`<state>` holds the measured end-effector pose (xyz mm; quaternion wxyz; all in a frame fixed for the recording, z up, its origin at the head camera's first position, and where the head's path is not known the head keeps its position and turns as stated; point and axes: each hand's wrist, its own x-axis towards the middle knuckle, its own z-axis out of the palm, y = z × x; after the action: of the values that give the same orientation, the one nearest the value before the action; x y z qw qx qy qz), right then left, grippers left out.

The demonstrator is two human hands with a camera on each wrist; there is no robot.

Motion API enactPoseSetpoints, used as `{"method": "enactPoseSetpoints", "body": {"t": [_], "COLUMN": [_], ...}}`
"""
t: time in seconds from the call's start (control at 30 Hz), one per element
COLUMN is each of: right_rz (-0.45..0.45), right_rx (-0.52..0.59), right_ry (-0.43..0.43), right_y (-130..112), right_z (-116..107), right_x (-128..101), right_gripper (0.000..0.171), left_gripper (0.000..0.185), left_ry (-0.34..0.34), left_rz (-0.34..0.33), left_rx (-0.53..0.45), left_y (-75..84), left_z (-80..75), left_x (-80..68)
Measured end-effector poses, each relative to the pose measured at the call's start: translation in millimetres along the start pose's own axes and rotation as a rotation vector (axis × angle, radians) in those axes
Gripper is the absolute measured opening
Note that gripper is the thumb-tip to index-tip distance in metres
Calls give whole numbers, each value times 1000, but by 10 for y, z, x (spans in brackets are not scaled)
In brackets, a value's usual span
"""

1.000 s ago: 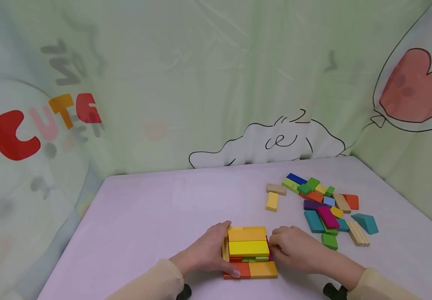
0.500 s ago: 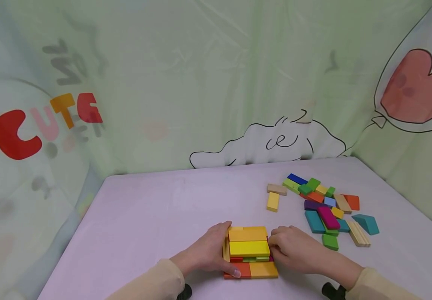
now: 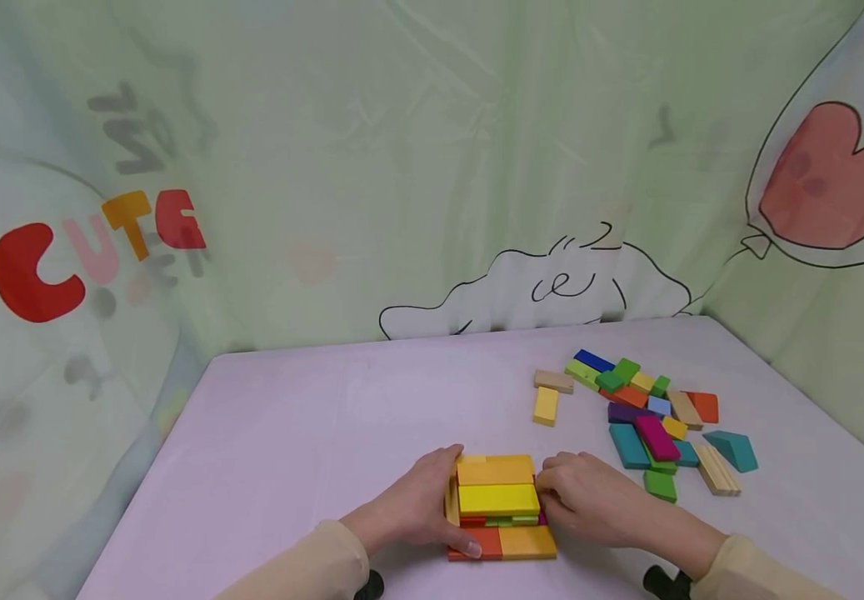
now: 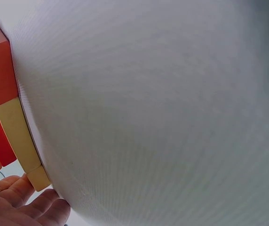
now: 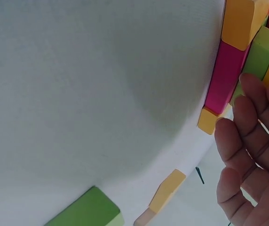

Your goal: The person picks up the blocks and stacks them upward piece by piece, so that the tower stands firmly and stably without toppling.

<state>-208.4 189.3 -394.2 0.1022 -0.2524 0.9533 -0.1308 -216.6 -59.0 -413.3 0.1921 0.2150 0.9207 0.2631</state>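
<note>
In the head view a low stack of flat wooden blocks (image 3: pixel 499 500) has yellow and orange ones on top. My left hand (image 3: pixel 422 500) holds its left side, thumb on the red-orange front block (image 3: pixel 486 542), fingers at the back corner. In the left wrist view those fingers meet the end of a tan block (image 4: pixel 19 134). My right hand (image 3: pixel 589 498) touches the right side with bent fingers. Up close in the right wrist view, a fingertip rests on a light green block (image 5: pixel 261 52) above a magenta block (image 5: pixel 226 77). The stack's inside is mostly hidden.
Loose coloured blocks lie in a heap at the right, with a magenta block (image 3: pixel 656 438) on top and a teal wedge (image 3: pixel 732 450) beside it. A yellow block (image 3: pixel 545 407) and a tan block (image 3: pixel 554 382) lie behind the stack. A printed curtain (image 3: pixel 312 167) hangs behind the table.
My right hand has shifted very slightly left against the stack's side, and less magenta shows there. The left hand and the loose blocks stay put.
</note>
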Motion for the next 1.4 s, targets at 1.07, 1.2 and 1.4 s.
{"method": "enactPoseSetpoints", "body": {"t": [1.07,1.2,1.4], "right_rz": [64,59,136], "right_rx": [-50,-52,-35], "right_ry": [2,32,138], "right_y": [-23,42,338], "right_z": [-10,-67,-274], "right_x": [28,-34,-214], "right_gripper": [8,3,10], "left_gripper": [117,117,117], "left_ry": [4,-3,-1], "left_rz": [12,3,-6], "left_rx": [-16,-20,-12], "left_y": [6,7,7], "left_z": [25,29,4], "left_x": [1,-10,-19]}}
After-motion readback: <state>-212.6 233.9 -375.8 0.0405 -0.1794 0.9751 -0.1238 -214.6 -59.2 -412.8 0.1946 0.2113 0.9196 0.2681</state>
